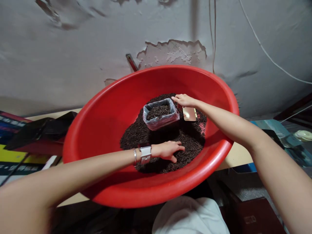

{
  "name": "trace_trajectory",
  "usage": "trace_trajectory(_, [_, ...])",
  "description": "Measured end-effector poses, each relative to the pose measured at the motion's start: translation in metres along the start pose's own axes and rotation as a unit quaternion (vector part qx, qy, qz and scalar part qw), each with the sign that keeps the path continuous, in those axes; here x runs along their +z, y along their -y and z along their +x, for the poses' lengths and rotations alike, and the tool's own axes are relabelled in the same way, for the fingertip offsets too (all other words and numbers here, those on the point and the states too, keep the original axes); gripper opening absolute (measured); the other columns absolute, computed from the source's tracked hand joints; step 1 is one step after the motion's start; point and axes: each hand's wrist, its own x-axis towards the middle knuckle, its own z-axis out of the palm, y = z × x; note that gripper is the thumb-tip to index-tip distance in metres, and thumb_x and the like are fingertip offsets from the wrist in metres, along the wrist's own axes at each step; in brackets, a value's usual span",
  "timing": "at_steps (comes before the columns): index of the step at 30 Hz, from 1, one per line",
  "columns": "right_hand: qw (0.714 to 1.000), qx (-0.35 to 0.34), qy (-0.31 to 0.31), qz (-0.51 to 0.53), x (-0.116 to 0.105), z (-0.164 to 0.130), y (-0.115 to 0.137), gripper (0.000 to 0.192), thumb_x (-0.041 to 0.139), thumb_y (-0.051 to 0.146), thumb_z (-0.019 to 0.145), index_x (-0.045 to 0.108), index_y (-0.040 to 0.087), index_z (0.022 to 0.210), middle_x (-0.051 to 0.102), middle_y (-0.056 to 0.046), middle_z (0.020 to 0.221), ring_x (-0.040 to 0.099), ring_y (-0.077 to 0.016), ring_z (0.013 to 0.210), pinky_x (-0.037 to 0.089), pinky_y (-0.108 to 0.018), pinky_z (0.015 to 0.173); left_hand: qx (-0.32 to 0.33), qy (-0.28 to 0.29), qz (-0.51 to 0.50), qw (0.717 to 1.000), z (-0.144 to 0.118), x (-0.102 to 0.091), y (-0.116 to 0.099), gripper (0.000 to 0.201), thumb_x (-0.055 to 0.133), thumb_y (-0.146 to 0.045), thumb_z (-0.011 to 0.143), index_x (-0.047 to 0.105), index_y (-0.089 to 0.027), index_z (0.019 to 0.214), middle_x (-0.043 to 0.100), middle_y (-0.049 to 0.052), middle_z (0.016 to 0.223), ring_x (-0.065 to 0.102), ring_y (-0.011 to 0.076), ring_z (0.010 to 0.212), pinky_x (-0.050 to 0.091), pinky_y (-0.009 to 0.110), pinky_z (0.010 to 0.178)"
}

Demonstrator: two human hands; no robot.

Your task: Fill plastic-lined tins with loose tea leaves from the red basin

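Observation:
A large red basin (97, 107) holds a bed of dark, loose dried bits that look like tea leaves (192, 148). My left hand (170, 150), with a watch and a bracelet on the wrist, rests low on this bed, its fingers spread and touching the leaves. Farther back, a plastic-lined box (162, 123) sits tilted, partly filled with the same leaves. At its right corner my right hand (184, 100) grips the rim, with some fingers hidden. Just below that hand lies a shiny gold square plate (189, 113) on the leaves.
Behind the basin stands a grey wall (97, 42) with peeling paint and hanging cables (212, 39). Dark packages (41, 130) lie to the left on the pale table (240, 156). A glass jar (291, 140) stands at the right.

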Motion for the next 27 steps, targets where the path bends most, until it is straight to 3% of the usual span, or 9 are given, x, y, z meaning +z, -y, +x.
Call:
trace_trajectory(3, [0.999,-0.007,0.006,0.034,0.003,0.004,0.004,0.045,0.033,0.045,0.102,0.046,0.04,0.145,0.048,0.011,0.148,0.036,-0.0225,0.144,0.044,-0.031,0.113,-0.005,-0.034,-0.034,0.999,-0.021,-0.019,0.003,0.048,0.069,-0.02,0.082,0.057,-0.019,0.129,0.058,0.015,0.133,0.063,0.029,0.116,0.048,0.038,0.098])
trace_trajectory(8, [0.998,0.01,0.016,0.056,0.001,-0.001,0.0,0.049,0.028,0.051,0.102,0.045,0.038,0.147,0.036,0.012,0.156,0.032,-0.019,0.146,0.041,-0.029,0.114,0.018,-0.225,-0.09,0.97,-0.053,-0.079,0.023,0.038,0.058,-0.022,0.086,0.057,-0.02,0.123,0.059,0.009,0.127,0.057,0.0244,0.117,0.042,0.039,0.104])
trace_trajectory(10, [0.998,0.008,0.019,0.056,0.0,-0.003,-0.003,0.048,0.029,0.051,0.102,0.045,0.04,0.146,0.034,0.013,0.157,0.033,-0.0166,0.146,0.041,-0.026,0.113,-0.004,-0.287,-0.085,0.954,-0.063,-0.101,0.035,0.04,0.057,-0.025,0.084,0.057,-0.021,0.124,0.059,0.007,0.127,0.054,0.0247,0.118,0.04,0.041,0.106])
trace_trajectory(13, [1.0,0.004,0.006,0.024,0.002,0.02,-0.013,0.048,0.03,0.049,0.103,0.048,0.033,0.145,0.044,0.006,0.153,0.042,-0.0167,0.141,0.041,-0.026,0.111,-0.049,-0.359,-0.091,0.928,-0.07,-0.12,0.052,0.044,0.058,-0.03,0.084,0.058,-0.02,0.127,0.06,0.007,0.128,0.054,0.0251,0.119,0.039,0.043,0.107])
trace_trajectory(17, [0.994,0.065,-0.009,-0.093,0.01,0.099,-0.039,0.048,0.034,0.043,0.103,0.063,0.01,0.123,0.069,-0.011,0.123,0.06,-0.0194,0.118,0.044,-0.031,0.104,-0.067,-0.388,-0.159,0.905,-0.07,-0.124,0.071,0.051,0.057,-0.032,0.086,0.055,-0.022,0.135,0.057,0.008,0.137,0.053,0.0254,0.122,0.039,0.045,0.108])
trace_trajectory(20, [0.982,0.085,0.012,-0.167,0.013,0.154,-0.064,0.04,0.043,0.043,0.101,0.067,0.011,0.102,0.075,-0.012,0.097,0.066,-0.0209,0.103,0.047,-0.032,0.097,-0.07,-0.386,-0.197,0.899,-0.07,-0.119,0.082,0.059,0.059,-0.036,0.087,0.049,-0.022,0.144,0.053,0.011,0.144,0.054,0.0258,0.123,0.043,0.044,0.105])
trace_trajectory(24, [0.976,0.073,0.031,-0.204,0.011,0.18,-0.094,0.039,0.043,0.046,0.101,0.066,0.015,0.09,0.074,-0.01,0.08,0.067,-0.0213,0.095,0.048,-0.032,0.092,-0.085,-0.371,-0.168,0.909,-0.076,-0.108,0.091,0.058,0.06,-0.047,0.087,0.054,-0.022,0.139,0.056,0.011,0.142,0.055,0.0256,0.125,0.043,0.041,0.106])
trace_trajectory(27, [0.974,0.069,0.034,-0.213,0.011,0.181,-0.106,0.04,0.044,0.048,0.1,0.065,0.015,0.089,0.074,-0.01,0.078,0.066,-0.0219,0.096,0.047,-0.032,0.091,-0.075,-0.309,-0.123,0.94,-0.079,-0.095,0.093,0.053,0.054,-0.046,0.091,0.056,-0.022,0.138,0.055,0.007,0.145,0.05,0.0248,0.132,0.037,0.04,0.112])
